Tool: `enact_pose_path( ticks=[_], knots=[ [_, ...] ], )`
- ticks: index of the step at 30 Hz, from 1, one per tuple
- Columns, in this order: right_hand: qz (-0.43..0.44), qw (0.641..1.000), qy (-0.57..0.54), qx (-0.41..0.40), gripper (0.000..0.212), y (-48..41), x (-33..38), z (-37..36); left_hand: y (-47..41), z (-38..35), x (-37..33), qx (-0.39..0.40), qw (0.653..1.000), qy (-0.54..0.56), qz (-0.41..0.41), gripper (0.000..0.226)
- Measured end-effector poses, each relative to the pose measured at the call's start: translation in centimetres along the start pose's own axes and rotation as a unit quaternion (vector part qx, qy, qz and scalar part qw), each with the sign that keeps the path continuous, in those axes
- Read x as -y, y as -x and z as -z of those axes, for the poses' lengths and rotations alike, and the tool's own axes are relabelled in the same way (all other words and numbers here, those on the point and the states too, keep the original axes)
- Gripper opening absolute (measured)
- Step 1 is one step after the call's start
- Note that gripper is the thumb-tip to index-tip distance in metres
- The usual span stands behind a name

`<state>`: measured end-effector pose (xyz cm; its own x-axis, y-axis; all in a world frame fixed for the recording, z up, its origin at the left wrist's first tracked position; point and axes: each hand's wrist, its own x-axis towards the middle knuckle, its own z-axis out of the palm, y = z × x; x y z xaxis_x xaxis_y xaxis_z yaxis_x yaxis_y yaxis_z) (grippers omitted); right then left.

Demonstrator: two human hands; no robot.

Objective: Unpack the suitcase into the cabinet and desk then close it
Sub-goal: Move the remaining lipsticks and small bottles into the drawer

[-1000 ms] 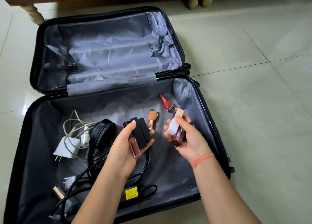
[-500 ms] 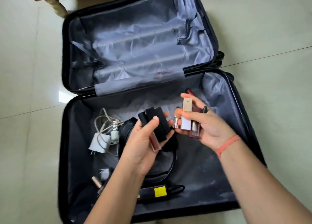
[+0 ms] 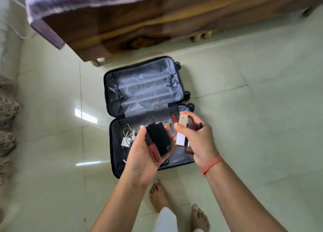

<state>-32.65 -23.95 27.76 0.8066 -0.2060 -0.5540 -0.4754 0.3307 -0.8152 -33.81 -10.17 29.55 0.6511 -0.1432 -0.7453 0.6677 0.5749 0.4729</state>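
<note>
- Head camera, looking down: a black hard-shell suitcase with grey lining lies butterflied open on the pale tiled floor, in front of a wooden bed draped in purple cloth. Its hinge runs left to right, and three wheels show at the right end.
- Right hand, an orange thread band at the wrist, has its fingers curled and thumb pressed on one white-and-beige tube and one dark maroon bottle. Both stand lengthwise, pointing away from the person.
- Left hand, palm up, grips two black rectangular cases and one red lip-gloss tube, thumb clamped over them, fingers wrapped beneath. Their long axes point away and slightly left.
- Inside the near half lie one red nail-polish bottle and one white plug charger with coiled cable.
- Two bare feet stand at the near edge.
</note>
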Motion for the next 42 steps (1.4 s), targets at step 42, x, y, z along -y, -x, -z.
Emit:
enact_pose_path(
  ticks=[42],
  knots=[
    [0.216, 0.804, 0.155, -0.531, 0.049, 57.4, 33.0, 36.4, 49.5, -46.1, 23.6, 0.470, 0.773, -0.283, 0.319, 0.041]
  ],
)
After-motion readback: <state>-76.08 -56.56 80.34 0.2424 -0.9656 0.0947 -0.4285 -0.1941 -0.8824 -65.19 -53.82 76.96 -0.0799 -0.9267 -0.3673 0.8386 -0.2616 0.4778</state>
